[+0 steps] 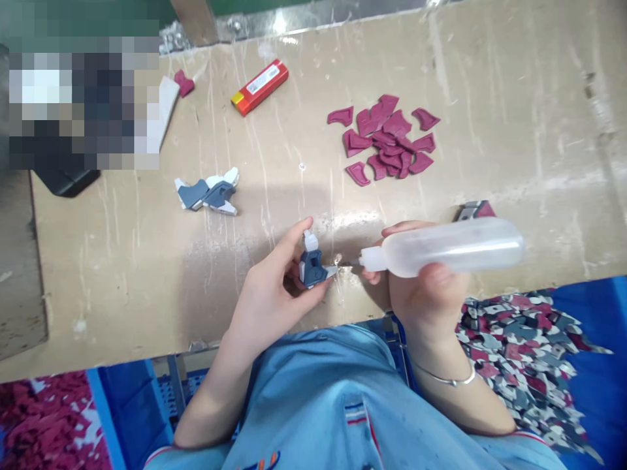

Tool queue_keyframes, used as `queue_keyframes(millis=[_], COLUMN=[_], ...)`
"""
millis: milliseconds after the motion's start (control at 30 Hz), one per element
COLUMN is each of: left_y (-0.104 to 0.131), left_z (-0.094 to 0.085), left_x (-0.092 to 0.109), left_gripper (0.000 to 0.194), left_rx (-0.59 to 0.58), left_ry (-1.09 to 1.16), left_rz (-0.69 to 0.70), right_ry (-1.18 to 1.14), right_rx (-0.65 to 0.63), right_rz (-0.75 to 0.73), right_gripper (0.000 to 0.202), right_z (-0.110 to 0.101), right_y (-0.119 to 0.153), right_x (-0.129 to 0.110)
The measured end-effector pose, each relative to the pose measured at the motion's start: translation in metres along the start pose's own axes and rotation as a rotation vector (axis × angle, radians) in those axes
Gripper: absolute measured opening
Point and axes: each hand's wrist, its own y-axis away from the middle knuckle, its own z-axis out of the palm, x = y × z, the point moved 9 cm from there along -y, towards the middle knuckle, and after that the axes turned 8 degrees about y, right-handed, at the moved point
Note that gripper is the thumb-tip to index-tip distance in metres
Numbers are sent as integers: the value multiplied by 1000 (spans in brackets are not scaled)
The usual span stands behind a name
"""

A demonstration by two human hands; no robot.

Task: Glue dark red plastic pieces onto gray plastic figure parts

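Note:
My left hand (274,287) pinches a small blue-grey and white plastic part (313,266) between thumb and fingers, above the tabletop. My right hand (426,287) is closed around a translucent white squeeze bottle (455,247), held almost level. Its narrow nozzle points left at the part's white tip, close to it; whether they touch I cannot tell. Several similar blue-grey and white parts (208,192) lie together to the left of my left hand. Beyond my hands is a loose pile of maroon plastic pieces (389,140). A grey, white and maroon part (475,210) lies partly behind the bottle.
A red box with a yellow end (260,87) and a single maroon piece (184,83) lie toward the back of the table (514,130). Below its front edge, a blue bin at right holds many assembled parts (524,365); another at left holds maroon pieces (44,418).

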Motion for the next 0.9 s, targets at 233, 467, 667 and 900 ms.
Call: queue_keyframes(millis=[233,467,667,900], left_y=[2,3,0,0], left_z=[-3,-4,-1,2], left_x=[-9,-11,-14,-18], left_gripper=[68,69,71,74], left_rx=[24,6,-26,-40], left_ry=[-12,-28,-20,58], left_rz=[1,-19,-51,-94], right_ry=[-1062,-286,1279,1543], right_rx=[-313,-152,-148,-357], right_rz=[243,-43,-631,-690], right_gripper=[13,24,30,20], right_z=[-43,-52,21,26], right_y=[-44,-46,-66,-98], right_x=[-12,-28,-72,-66])
